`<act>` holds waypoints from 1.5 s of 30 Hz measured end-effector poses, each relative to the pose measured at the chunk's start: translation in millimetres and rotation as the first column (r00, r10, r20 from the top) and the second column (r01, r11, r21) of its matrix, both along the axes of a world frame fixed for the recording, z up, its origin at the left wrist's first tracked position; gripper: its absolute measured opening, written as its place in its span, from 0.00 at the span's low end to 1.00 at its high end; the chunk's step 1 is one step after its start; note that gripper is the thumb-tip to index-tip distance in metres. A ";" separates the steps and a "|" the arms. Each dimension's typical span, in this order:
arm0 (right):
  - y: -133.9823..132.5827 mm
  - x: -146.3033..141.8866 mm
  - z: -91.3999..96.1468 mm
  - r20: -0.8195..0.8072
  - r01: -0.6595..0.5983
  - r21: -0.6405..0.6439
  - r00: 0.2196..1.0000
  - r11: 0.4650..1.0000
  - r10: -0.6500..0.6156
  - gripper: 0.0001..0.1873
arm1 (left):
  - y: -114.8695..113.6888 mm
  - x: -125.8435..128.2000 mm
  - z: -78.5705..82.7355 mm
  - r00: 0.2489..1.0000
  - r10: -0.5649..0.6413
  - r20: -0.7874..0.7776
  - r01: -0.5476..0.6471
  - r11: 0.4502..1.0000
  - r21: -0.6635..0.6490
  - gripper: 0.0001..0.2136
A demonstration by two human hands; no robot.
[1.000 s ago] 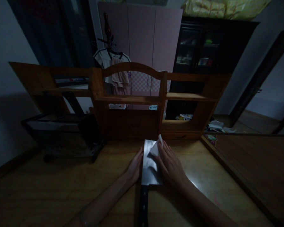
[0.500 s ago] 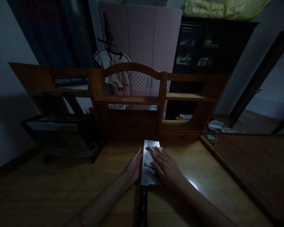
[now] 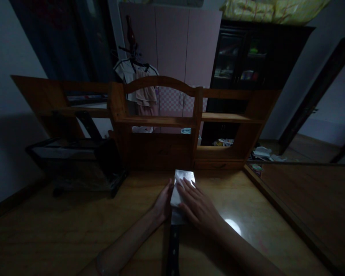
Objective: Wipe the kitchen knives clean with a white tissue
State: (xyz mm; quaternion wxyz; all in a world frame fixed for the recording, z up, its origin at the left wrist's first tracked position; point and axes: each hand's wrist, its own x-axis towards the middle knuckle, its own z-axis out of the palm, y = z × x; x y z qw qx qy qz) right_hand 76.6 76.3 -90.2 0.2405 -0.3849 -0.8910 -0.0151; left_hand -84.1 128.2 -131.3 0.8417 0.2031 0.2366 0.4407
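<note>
A cleaver (image 3: 178,218) with a broad shiny blade lies in front of me, its black riveted handle (image 3: 174,249) pointing towards me. My left hand (image 3: 163,203) holds the blade along its left edge, with the fingers partly hidden by the blade. On top of the blade, my right hand (image 3: 197,205) presses a folded white tissue (image 3: 176,197) with its fingers together and nearly flat. Part of the tissue and the blade's right side are covered by that hand.
The wooden tabletop (image 3: 126,237) ends at a wooden shelf unit (image 3: 158,122) at the back. A dark-framed knife rack (image 3: 74,168) with a black-handled tool in it stands on the left. A raised wooden edge (image 3: 276,207) runs along the right.
My right hand has moved the tissue slightly towards me and to the left across the blade, and more of the blade's far end shows. The left hand stays in place.
</note>
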 end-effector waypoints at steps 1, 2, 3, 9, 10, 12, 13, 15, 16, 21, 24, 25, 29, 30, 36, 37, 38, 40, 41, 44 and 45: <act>-2.1 -2.5 1.3 0.028 -0.048 -0.022 0.998 0.999 0.049 0.31 | 0.6 0.0 -1.5 1.000 0.005 -0.011 -0.005 1.000 -0.016 0.21; -3.5 -4.3 1.9 0.049 -0.082 -0.043 0.995 0.996 0.084 0.31 | 1.0 -0.3 -2.8 1.000 0.005 -0.024 -0.006 1.000 -0.024 0.20; -4.1 -5.3 2.0 0.061 -0.101 -0.059 0.993 0.993 0.105 0.31 | 1.0 -0.9 -3.5 0.999 -0.002 -0.033 0.001 1.000 -0.025 0.20; 3.1 3.0 -2.9 0.060 0.001 -0.066 0.998 0.998 0.003 0.27 | -2.7 -3.9 3.2 0.999 -0.037 -0.007 0.037 0.999 0.029 0.23; 5.0 5.1 -3.9 0.055 0.031 -0.058 0.998 0.998 -0.027 0.26 | -3.1 -3.8 4.6 1.000 -0.030 -0.006 0.030 0.999 0.038 0.24; 8.2 8.8 -5.7 0.043 0.085 -0.039 0.996 0.996 -0.083 0.25 | -3.2 -3.2 6.1 1.000 -0.023 0.001 0.023 0.998 0.052 0.24; 9.4 10.1 -6.6 0.038 0.114 -0.030 0.993 0.993 -0.113 0.24 | -3.0 -2.8 6.2 1.000 -0.025 0.005 0.025 0.998 0.058 0.24; 11.1 12.2 -8.3 0.027 0.182 -0.019 0.983 0.983 -0.181 0.22 | -2.5 -2.2 5.9 0.999 -0.033 0.006 0.033 0.997 0.068 0.25; 11.7 13.0 -9.1 0.021 0.222 -0.016 0.975 0.975 -0.221 0.22 | -2.3 -2.2 5.7 0.999 -0.033 0.000 0.033 0.997 0.071 0.26; 13.0 14.7 -10.3 -0.060 0.341 0.034 0.939 0.939 -0.339 0.24 | -3.2 -3.3 5.4 0.998 -0.064 0.001 0.063 0.993 0.100 0.26; 9.4 10.0 -5.5 -0.056 0.241 0.059 0.970 0.969 -0.238 0.30 | -2.0 -2.7 3.2 0.998 -0.062 0.012 0.061 0.994 0.089 0.25; 7.3 7.1 -3.5 -0.029 0.182 0.054 0.983 0.982 -0.181 0.31 | -1.1 -2.0 1.9 0.998 -0.054 0.011 0.053 0.996 0.070 0.24; -1.4 -4.7 1.5 0.083 -0.027 -0.012 0.996 1.000 0.028 0.33 | 3.0 1.1 -2.9 1.000 0.019 0.001 -0.019 1.000 -0.015 0.19; -2.4 -6.3 1.6 0.096 -0.048 -0.029 0.994 0.998 0.051 0.33 | 3.5 1.5 -3.1 1.000 0.024 -0.004 -0.024 1.000 -0.016 0.18; 4.1 1.4 -3.6 0.078 0.040 -0.039 0.996 0.998 -0.036 0.29 | 0.4 -2.1 0.6 0.998 -0.049 -0.025 0.051 0.996 0.077 0.23; 6.2 3.8 -5.2 0.070 0.069 -0.032 0.995 0.997 -0.067 0.28 | 0.0 -2.9 0.6 0.999 -0.047 -0.019 0.048 0.994 0.094 0.23; 8.2 6.0 -7.1 0.062 0.102 -0.023 0.993 0.995 -0.100 0.27 | -0.4 -3.6 0.2 0.999 -0.044 -0.013 0.046 0.993 0.108 0.24; 11.8 9.6 -11.0 0.040 0.176 -0.005 0.984 0.984 -0.175 0.25 | -0.7 -4.4 -0.4 0.999 -0.042 -0.006 0.042 0.992 0.119 0.25; 13.2 11.0 -12.8 0.026 0.217 0.000 0.976 0.976 -0.217 0.25 | -0.8 -4.5 -0.4 0.999 -0.046 -0.008 0.046 0.992 0.118 0.25; 15.0 13.1 -14.9 -0.028 0.315 0.007 0.949 0.949 -0.314 0.25 | -1.4 -4.1 1.5 0.998 -0.059 -0.011 0.060 0.993 0.103 0.26; 14.4 13.0 -14.0 -0.043 0.324 0.012 0.945 0.946 -0.323 0.26 | -1.6 -3.7 2.4 0.998 -0.061 -0.006 0.061 0.993 0.100 0.26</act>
